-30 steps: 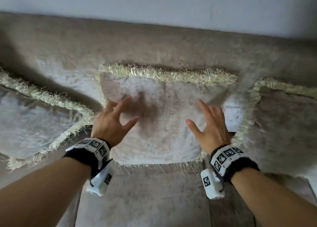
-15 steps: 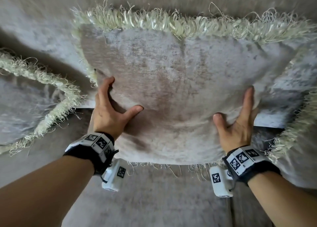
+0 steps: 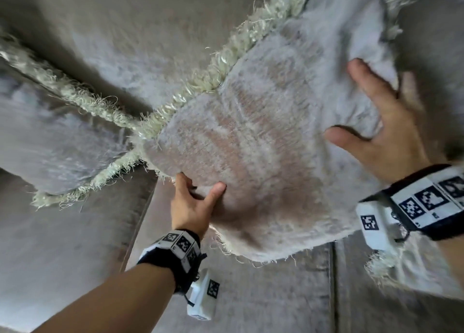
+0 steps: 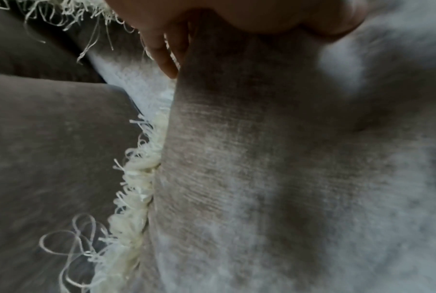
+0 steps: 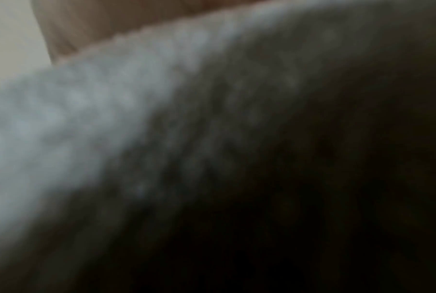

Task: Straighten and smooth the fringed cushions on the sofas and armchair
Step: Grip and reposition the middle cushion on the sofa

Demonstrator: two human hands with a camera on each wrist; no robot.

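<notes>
The middle fringed cushion (image 3: 263, 144), pale velvet with a cream fringe (image 3: 226, 66), is lifted off the sofa and tilted, its top leaning right. My left hand (image 3: 198, 194) grips its lower left edge, thumb on the face and fingers tucked behind. My right hand (image 3: 376, 129) lies spread on the cushion's right part, fingers straight. The left wrist view shows the cushion face (image 4: 262, 178), its fringe (image 4: 136, 188) and my fingers (image 4: 166, 59) curled behind the edge. The right wrist view is a dark blur of cushion fabric (image 5: 86, 109).
A second fringed cushion (image 3: 50, 136) leans at the left, its corner touching the held one. Part of a third cushion (image 3: 414, 270) shows at lower right. The sofa backrest (image 3: 113, 31) is behind and the seat (image 3: 263, 295) lies below.
The cushion has been lifted and rotated so its top swings right. My left hand moved down to the lower left edge. My right hand went from clasping the side to lying flat.
</notes>
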